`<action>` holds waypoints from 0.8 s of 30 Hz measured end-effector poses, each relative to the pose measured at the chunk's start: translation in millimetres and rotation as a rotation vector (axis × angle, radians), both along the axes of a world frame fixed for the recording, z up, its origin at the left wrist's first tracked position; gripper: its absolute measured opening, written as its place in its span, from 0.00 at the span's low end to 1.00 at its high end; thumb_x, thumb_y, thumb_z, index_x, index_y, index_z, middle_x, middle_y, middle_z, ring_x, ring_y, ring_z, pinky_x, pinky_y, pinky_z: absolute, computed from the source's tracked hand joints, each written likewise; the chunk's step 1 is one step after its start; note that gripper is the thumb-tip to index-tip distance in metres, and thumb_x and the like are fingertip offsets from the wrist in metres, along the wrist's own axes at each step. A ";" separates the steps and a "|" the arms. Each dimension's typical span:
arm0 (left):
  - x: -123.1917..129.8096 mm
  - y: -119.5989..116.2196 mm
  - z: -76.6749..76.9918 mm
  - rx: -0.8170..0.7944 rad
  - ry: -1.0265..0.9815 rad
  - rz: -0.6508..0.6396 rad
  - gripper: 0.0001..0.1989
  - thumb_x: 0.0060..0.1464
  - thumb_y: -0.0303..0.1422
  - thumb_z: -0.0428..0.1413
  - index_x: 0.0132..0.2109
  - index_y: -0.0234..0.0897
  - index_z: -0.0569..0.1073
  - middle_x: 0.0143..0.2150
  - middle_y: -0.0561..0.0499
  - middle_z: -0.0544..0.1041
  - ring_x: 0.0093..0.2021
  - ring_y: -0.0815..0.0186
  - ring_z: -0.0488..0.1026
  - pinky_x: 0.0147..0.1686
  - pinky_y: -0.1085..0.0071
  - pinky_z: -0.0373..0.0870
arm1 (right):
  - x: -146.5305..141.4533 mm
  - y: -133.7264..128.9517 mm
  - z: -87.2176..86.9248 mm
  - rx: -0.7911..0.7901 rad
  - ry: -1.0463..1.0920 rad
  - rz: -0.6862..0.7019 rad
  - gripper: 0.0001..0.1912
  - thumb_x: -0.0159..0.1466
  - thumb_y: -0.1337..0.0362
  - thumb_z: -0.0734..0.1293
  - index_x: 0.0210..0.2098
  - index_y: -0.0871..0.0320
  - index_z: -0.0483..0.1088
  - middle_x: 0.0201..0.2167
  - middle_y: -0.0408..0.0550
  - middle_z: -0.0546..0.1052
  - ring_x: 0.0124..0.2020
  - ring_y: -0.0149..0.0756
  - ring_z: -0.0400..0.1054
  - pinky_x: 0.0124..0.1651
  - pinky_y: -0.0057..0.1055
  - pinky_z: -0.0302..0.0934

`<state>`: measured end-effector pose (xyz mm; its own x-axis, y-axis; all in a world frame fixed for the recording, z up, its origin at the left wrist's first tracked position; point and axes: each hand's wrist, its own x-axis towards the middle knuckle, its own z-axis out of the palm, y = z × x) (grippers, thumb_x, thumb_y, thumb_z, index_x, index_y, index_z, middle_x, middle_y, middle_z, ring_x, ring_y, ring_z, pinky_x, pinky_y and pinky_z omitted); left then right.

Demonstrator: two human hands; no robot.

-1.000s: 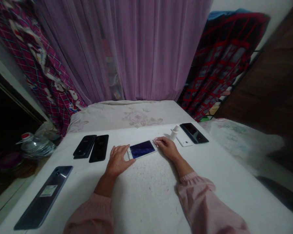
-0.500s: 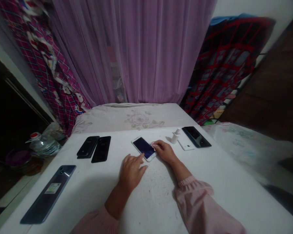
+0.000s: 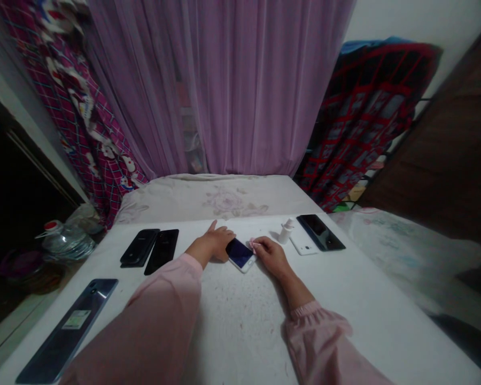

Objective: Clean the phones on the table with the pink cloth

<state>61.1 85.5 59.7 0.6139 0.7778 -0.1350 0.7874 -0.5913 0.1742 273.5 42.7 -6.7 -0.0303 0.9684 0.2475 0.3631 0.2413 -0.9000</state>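
A white-framed smartphone [image 3: 239,254] lies screen up on the white table cover [image 3: 240,321], its dark screen showing. My right hand [image 3: 271,258] rests at the phone's right end, pinching a small pink cloth [image 3: 253,247] against its edge. My left hand [image 3: 215,243] lies flat just left of the phone, with the index finger pointing forward. It holds nothing and sits at or against the phone's left edge; I cannot tell whether they touch. Pink sleeves cover both forearms.
Two black phones [image 3: 149,251] lie left of my hands, and a larger dark phone [image 3: 66,331] lies back up at the front left. A small white bottle [image 3: 285,231], a white phone [image 3: 303,244] and a black phone [image 3: 320,232] lie at the far right.
My left hand has moved forward from below the phone to its left side, with the sleeve now stretched across the table. My right hand and the cloth stay at the phone's right end.
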 end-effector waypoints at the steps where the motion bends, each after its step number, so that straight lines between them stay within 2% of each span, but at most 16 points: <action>1: -3.4 -0.4 0.1 0.007 -0.006 0.014 0.32 0.37 0.30 0.63 0.54 0.44 0.71 0.57 0.44 0.73 0.61 0.46 0.64 0.65 0.41 0.33 | 0.0 0.4 -1.0 -0.001 0.031 -0.001 0.13 0.60 0.54 0.63 0.34 0.56 0.72 0.31 0.48 0.79 0.32 0.37 0.72 0.40 0.33 0.66; 4: -18.4 -9.0 -2.3 0.026 -0.031 0.086 0.28 0.40 0.37 0.64 0.52 0.43 0.73 0.55 0.42 0.74 0.60 0.44 0.65 0.63 0.38 0.34 | -0.6 2.8 -2.4 0.009 0.076 -0.033 0.15 0.59 0.53 0.64 0.37 0.58 0.73 0.36 0.51 0.80 0.36 0.39 0.73 0.42 0.35 0.67; 7: -32.5 -24.1 -10.9 0.047 -0.073 0.167 0.29 0.44 0.41 0.63 0.55 0.44 0.70 0.57 0.43 0.72 0.60 0.44 0.65 0.63 0.38 0.39 | -2.8 7.6 0.5 0.033 0.032 -0.052 0.14 0.59 0.54 0.63 0.35 0.57 0.74 0.35 0.50 0.80 0.36 0.39 0.73 0.43 0.36 0.67; 11: -41.3 -42.7 -26.9 0.074 -0.132 0.249 0.32 0.49 0.41 0.62 0.61 0.43 0.65 0.61 0.41 0.68 0.61 0.46 0.63 0.62 0.41 0.48 | -9.4 15.2 8.5 0.035 -0.015 -0.020 0.13 0.60 0.56 0.63 0.36 0.56 0.74 0.34 0.48 0.80 0.34 0.38 0.73 0.42 0.36 0.67; 14: -43.3 -51.6 -39.7 0.091 -0.171 0.267 0.34 0.51 0.39 0.61 0.63 0.38 0.62 0.63 0.40 0.66 0.63 0.51 0.62 0.63 0.54 0.55 | -15.3 16.7 11.6 0.040 -0.126 0.090 0.10 0.60 0.59 0.63 0.36 0.55 0.75 0.35 0.48 0.80 0.37 0.40 0.73 0.43 0.36 0.66; 15: -43.9 -53.7 -44.2 0.103 -0.193 0.281 0.34 0.53 0.39 0.60 0.64 0.36 0.60 0.65 0.38 0.63 0.65 0.51 0.60 0.63 0.55 0.56 | -17.0 16.0 11.3 0.061 -0.173 0.117 0.09 0.60 0.60 0.64 0.36 0.54 0.75 0.36 0.48 0.80 0.39 0.41 0.73 0.44 0.37 0.66; 20: -46.9 -58.8 -62.5 0.165 -0.366 0.308 0.33 0.54 0.39 0.58 0.64 0.36 0.59 0.65 0.38 0.63 0.65 0.51 0.58 0.64 0.53 0.54 | -21.2 10.5 2.9 0.178 -0.273 0.090 0.09 0.61 0.61 0.63 0.37 0.53 0.76 0.37 0.50 0.80 0.43 0.43 0.71 0.47 0.39 0.64; 24: -47.8 -59.7 -65.2 0.168 -0.392 0.308 0.33 0.53 0.38 0.59 0.64 0.37 0.61 0.64 0.39 0.65 0.64 0.51 0.59 0.63 0.52 0.56 | -22.6 9.1 -0.5 0.179 -0.281 0.055 0.10 0.62 0.61 0.62 0.35 0.52 0.76 0.37 0.49 0.80 0.42 0.43 0.71 0.47 0.39 0.64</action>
